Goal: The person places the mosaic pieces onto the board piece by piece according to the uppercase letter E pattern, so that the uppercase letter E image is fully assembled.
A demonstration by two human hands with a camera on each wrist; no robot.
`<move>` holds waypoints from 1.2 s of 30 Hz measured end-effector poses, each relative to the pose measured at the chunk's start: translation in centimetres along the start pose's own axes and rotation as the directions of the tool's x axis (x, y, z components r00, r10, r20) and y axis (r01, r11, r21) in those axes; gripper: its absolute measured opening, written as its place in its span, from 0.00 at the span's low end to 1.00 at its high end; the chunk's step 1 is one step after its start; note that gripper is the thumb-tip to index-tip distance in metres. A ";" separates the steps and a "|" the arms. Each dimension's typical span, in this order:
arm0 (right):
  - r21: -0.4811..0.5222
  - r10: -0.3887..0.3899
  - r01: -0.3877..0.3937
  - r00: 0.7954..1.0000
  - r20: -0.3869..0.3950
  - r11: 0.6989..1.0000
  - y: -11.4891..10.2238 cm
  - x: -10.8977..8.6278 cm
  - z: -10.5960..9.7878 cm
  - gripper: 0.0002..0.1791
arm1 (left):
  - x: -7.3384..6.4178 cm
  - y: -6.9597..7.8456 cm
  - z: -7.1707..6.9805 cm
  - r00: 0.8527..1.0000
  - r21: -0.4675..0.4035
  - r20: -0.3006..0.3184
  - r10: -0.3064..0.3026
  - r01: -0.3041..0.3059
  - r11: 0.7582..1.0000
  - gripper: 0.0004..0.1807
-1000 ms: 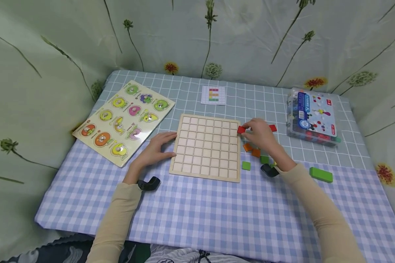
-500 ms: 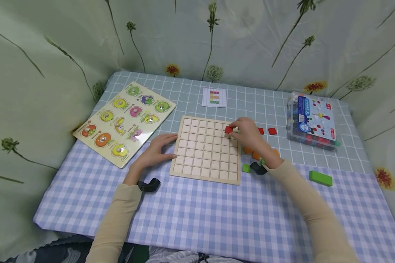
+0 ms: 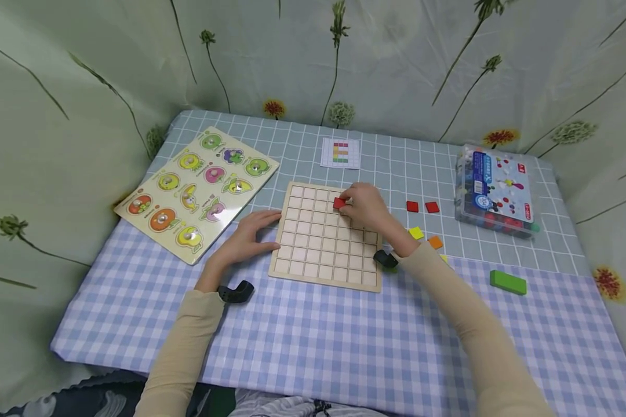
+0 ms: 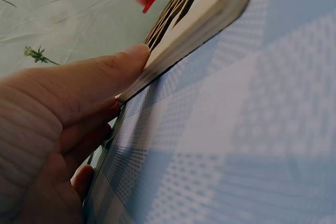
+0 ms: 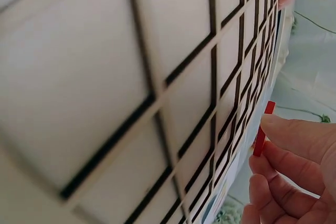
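My right hand (image 3: pixel 367 207) pinches a small red square tile (image 3: pixel 338 202) between thumb and fingers, over the upper part of the wooden grid board (image 3: pixel 314 237). In the right wrist view the tile (image 5: pixel 263 130) stands edge-on, clear of the grid's squares. My left hand (image 3: pixel 245 237) rests at the board's left side, thumb and fingers extended. The left wrist view shows its thumb (image 4: pixel 105 77) touching the board's edge. Two more red tiles (image 3: pixel 412 206) lie right of the board, with yellow (image 3: pixel 416 233) and orange (image 3: pixel 435 242) tiles nearer; my right forearm hides others there.
A card with a coloured grid pattern (image 3: pixel 340 153) lies behind the board. On the left is a fruit puzzle board (image 3: pixel 200 191). A clear plastic box (image 3: pixel 495 191) stands at the back right, and a green block (image 3: pixel 508 282) lies in front of it.
My right hand has carried the red tile leftward from the board's right edge to over its upper middle. Two red tiles show uncovered on the right. My left hand stays in place.
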State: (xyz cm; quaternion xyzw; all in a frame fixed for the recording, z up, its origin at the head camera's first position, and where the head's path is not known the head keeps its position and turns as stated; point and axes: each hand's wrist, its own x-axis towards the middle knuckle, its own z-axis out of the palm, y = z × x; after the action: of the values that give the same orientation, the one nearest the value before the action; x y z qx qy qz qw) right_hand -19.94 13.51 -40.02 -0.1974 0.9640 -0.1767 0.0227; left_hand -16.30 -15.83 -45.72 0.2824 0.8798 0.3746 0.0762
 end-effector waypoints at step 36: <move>-0.023 -0.032 0.034 0.995 0.094 0.999 -1.9 2.7 2.0 0.14 | 0.1 -0.1 0.1 1.000 -0.013 -0.003 0.011 -0.011 1.000 0.38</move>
State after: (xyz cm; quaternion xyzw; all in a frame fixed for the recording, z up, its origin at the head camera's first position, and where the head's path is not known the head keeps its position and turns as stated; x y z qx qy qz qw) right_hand -21.45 10.14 -41.17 -0.2217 0.9606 -0.1556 0.0626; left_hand -16.35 -15.78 -45.83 0.2861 0.8759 0.3812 0.0749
